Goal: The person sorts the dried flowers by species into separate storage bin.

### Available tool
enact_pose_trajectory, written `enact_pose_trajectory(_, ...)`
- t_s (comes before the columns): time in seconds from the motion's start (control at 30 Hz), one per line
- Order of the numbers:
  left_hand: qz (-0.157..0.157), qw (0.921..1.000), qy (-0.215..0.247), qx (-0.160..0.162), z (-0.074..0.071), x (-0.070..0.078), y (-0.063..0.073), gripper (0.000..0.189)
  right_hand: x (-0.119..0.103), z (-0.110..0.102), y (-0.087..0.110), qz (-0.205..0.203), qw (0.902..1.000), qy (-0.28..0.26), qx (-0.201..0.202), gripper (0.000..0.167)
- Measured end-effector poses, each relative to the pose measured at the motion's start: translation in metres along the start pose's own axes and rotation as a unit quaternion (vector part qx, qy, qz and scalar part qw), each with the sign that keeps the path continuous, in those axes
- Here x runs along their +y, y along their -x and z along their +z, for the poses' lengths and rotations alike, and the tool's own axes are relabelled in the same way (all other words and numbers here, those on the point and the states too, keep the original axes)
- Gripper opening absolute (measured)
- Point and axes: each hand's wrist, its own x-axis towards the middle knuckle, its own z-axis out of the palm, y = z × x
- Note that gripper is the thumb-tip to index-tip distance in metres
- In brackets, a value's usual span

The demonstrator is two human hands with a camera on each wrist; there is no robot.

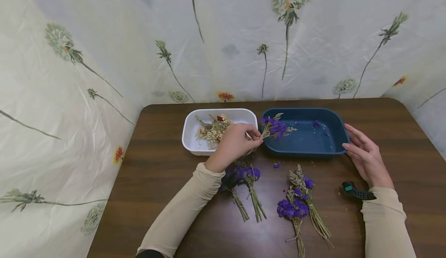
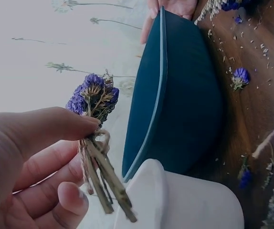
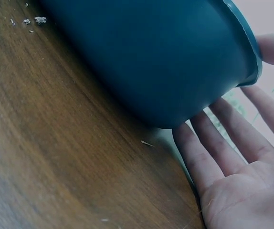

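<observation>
My left hand (image 1: 237, 140) pinches a small bunch of dried purple flowers (image 1: 275, 127) between thumb and fingers. In the left wrist view, twine (image 2: 101, 138) is tied round the cut stems, and the blooms point away from the palm. The bunch hangs over the left end of a dark blue tub (image 1: 299, 147). At that tub's right end, my right hand (image 1: 366, 157) touches the rim and outer wall with fairly straight fingers, as the right wrist view shows. A white tub (image 1: 189, 140) with dried cream and red flowers (image 1: 210, 132) stands left of it, partly behind my left hand.
Several purple flower bunches (image 1: 294, 209) lie on the brown wooden table (image 1: 348, 231) in front of the tubs. Loose purple petals (image 1: 316, 124) lie inside the blue tub, with more crumbs around the table. A patterned sheet (image 1: 226, 29) hangs behind.
</observation>
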Motion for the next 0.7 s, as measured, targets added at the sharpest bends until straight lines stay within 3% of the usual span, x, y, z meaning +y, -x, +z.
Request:
enact_pose_trajectory(0.17, 0.005, 0.9997, -0.02, -0.011, 0.006, 0.004, -0.016, 0.008, -0.001, 0.0, 0.001, 0.006, 1.0, 0.005, 0.004, 0.059)
enact_pose_trajectory(0.4, 0.01, 0.9995, -0.014, -0.027, 0.017, 0.01, -0.037, 0.008, -0.001, 0.001, 0.001, 0.0, 0.9999, -0.01, -0.008, 0.06)
enact_pose_trajectory(0.7, 0.004, 0.9932, -0.105, -0.05, 0.038, 0.026, -0.065, 0.01, -0.002, -0.001, 0.001, 0.014, 0.9999, 0.001, 0.003, 0.06)
